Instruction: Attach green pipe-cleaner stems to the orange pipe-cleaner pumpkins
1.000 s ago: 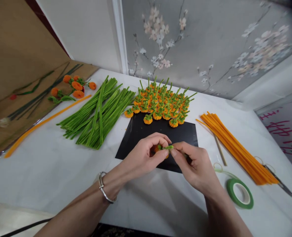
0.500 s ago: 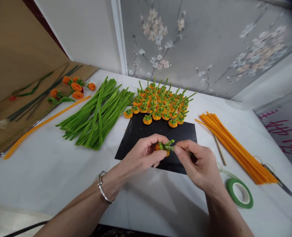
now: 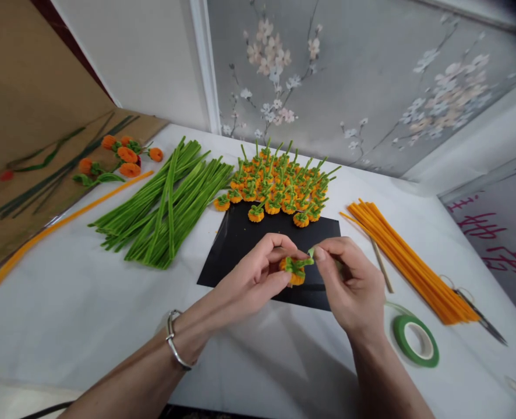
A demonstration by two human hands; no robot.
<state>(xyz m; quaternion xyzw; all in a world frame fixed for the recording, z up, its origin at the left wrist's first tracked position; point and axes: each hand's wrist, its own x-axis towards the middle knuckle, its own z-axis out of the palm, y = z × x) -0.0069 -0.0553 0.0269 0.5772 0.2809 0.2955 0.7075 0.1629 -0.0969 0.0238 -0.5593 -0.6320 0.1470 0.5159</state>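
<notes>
Over the black mat (image 3: 236, 238): both hands raised side by side, fingertips facing each other, the work between them.
Left hand (image 3: 255, 276): comes in from lower left, fingers curved around the far side, thumb laid along the near side; holds the orange pumpkin (image 3: 298, 279) in a light grip.
Left wrist: roughly in line with the forearm; silver bracelet (image 3: 170, 337) worn around it.
Right hand (image 3: 358, 285): comes in from lower right, thumb and index finger pinched together, remaining fingers folded toward the palm; appears to grip a thin pale-green strip (image 3: 311, 253), though the detail is small.
Pumpkin position: in the left fingers, green stem (image 3: 304, 263) pointing toward the right fingertips.
Nearest to right forearm: roll of green tape (image 3: 401, 337), lying flat on the white table (image 3: 87, 314).
Beyond the hands: rows of finished pumpkins (image 3: 279, 186), stems up.
</notes>
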